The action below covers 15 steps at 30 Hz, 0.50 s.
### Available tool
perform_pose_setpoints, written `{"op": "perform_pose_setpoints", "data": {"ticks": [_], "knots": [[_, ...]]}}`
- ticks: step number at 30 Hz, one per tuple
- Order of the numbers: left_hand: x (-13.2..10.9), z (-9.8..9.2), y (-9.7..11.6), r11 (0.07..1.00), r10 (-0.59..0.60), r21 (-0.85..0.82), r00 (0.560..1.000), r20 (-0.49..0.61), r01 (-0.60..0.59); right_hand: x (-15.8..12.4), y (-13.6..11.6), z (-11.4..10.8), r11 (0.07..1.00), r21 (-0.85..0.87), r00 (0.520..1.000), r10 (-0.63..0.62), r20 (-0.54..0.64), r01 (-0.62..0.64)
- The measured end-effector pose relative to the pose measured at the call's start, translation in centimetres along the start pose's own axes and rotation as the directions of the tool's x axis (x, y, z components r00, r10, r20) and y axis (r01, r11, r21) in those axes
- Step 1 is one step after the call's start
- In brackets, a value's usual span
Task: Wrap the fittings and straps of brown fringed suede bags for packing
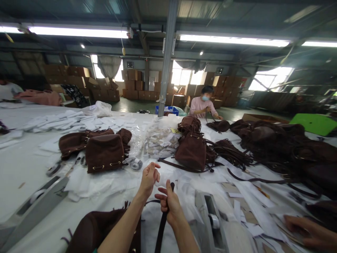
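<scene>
Right hand (170, 205), at six o'clock, fingers wrapped round a dark strap (160, 232) beside a brown bag (92, 228). Left hand (149, 177) curled above; contents unclear. Strap seems limp, light; grip near its end.

Bare table (23, 158) lay open far left; ahead of the left hand (149, 175) a paper-strewn gap ran between the brown bag (104, 153) and fringed bag (191, 150); the tape dispenser (210, 219) blocked near right, the strap (161, 225) near centre
</scene>
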<state>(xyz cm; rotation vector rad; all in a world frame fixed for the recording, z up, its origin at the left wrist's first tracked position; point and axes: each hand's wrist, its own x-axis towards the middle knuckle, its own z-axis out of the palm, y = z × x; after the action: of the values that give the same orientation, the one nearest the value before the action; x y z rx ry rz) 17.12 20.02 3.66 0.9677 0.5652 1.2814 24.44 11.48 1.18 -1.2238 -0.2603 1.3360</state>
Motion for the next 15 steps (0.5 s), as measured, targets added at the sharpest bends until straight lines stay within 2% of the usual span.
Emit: {"op": "perform_pose_setpoints", "data": {"ticks": [2,5,9,12,15], "knots": [[-0.3,-0.1,0.3,1.000,-0.008,0.028,0.999,0.051,0.006,0.4,0.1,0.4,0.996,0.067,0.998,-0.064,0.001,0.064],[-0.2,-0.7,0.7,0.999,0.008,0.052,0.999,0.052,-0.011,1.2,0.3,0.0,0.980,0.089,0.982,-0.170,-0.083,0.177],[0.0,-1.5,0.5,0.999,-0.003,0.053,0.999,0.037,0.001,1.8,0.5,-1.2,0.977,0.103,0.960,-0.158,-0.231,0.185],[-0.4,-1.4,-0.1,0.997,-0.049,0.064,0.996,0.077,0.044,2.0,0.4,-1.4,0.980,0.072,0.960,-0.165,-0.225,0.186],[-0.7,-1.1,-0.6,0.992,-0.094,0.097,0.984,0.148,0.080,2.2,0.4,-0.9,0.963,-0.045,0.949,-0.268,-0.167,0.264]]}}
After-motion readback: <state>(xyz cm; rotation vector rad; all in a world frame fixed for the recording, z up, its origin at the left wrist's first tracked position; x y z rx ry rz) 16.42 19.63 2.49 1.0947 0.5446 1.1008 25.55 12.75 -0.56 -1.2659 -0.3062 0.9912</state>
